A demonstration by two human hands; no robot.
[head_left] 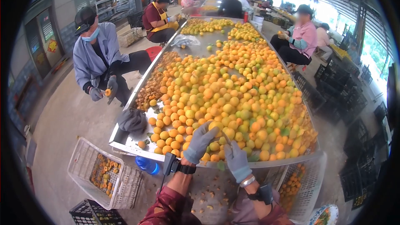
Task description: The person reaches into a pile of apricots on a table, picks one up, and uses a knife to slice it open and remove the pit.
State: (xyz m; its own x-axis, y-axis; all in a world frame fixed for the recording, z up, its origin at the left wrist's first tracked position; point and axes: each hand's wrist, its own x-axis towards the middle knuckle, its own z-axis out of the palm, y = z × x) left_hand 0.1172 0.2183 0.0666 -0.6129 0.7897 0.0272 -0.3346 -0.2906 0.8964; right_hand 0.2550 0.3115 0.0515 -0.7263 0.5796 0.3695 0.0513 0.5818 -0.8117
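My left hand [200, 142], in a grey glove, is closed around an apricot [216, 126] over the near edge of the metal table. Beside it my right hand [236, 161], also gloved, grips a thin dark knife-like tool [226, 136] whose tip reaches up toward that fruit. The fingers partly hide the tool's handle. A broad heap of orange and yellow-green apricots [233, 100] spreads right behind both hands. Brown pits [155, 84] are piled along the table's left side.
A grey cloth [132, 121] lies on the table's left corner. Below stand a white basket of cut apricots [75, 162], a blue bottle [146, 165] and another white crate [314, 179]. A person [98, 58] handles fruit at left; another person [302, 37] sits at right near black crates [341, 87].
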